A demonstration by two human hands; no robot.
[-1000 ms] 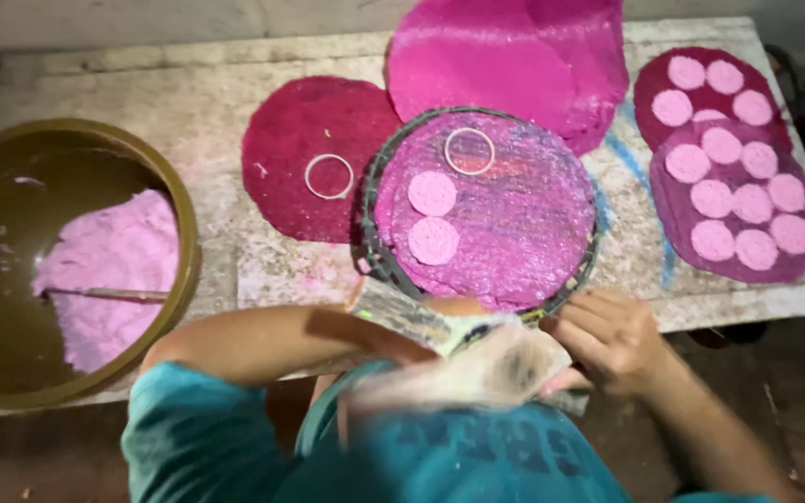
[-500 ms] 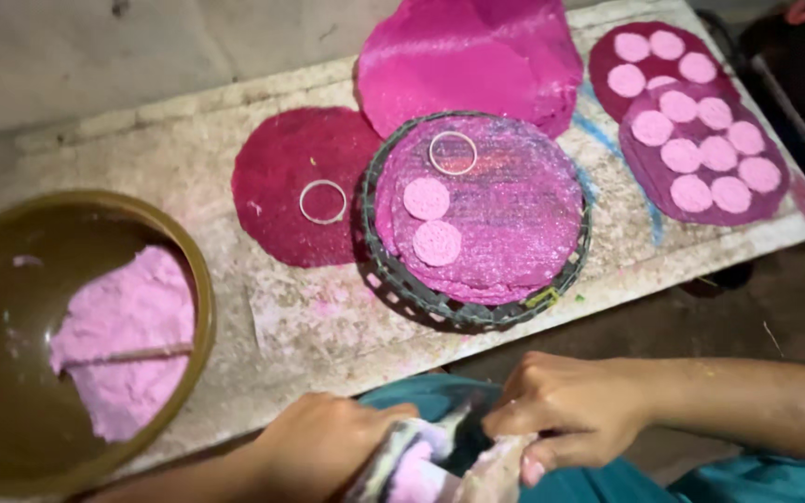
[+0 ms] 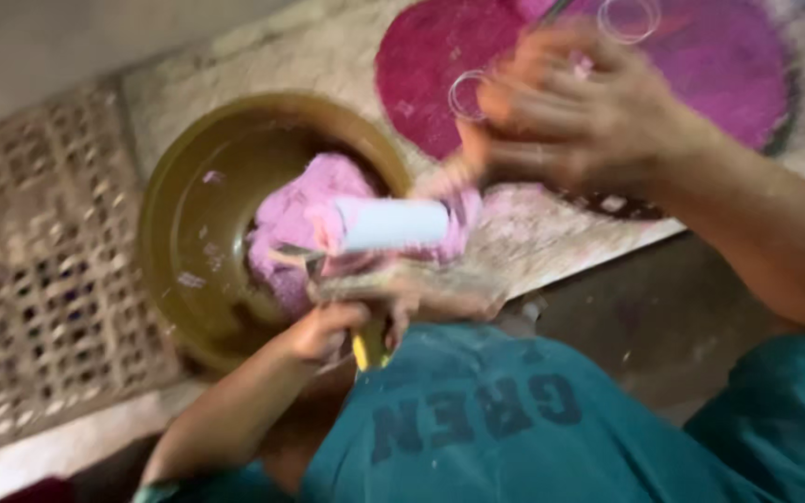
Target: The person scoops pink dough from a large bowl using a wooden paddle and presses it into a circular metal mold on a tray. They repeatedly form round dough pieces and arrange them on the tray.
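Nearest is the teal shirt (image 3: pixel 514 428) of the person. Just above it the left hand (image 3: pixel 328 331) is clenched around a yellow handle (image 3: pixel 368 349). The handle belongs to a roller (image 3: pixel 393 224), one only, whose pale, bluish-white cylinder lies level over the near rim of the bowl (image 3: pixel 179 186). Its ends are smeared pink, and pink paste clings under it. The frame is blurred, so how handle and cylinder join is hard to tell.

The one bowl, wide and olive-brown, stands at the left end of the stone bench (image 3: pixel 533 242), near its front edge. Inside lies one lump of pink dough (image 3: pixel 300 210), heaped toward the right wall.

The right hand (image 3: pixel 570 112) is raised over the bench, blurred; its fingers curl loosely, and I cannot tell whether they grip anything.

Beyond it, two magenta mats (image 3: pixel 421 74) lie on the bench, each with one clear ring (image 3: pixel 466 93) on it. A lattice panel (image 3: pixel 39 279) lies left of the bowl.
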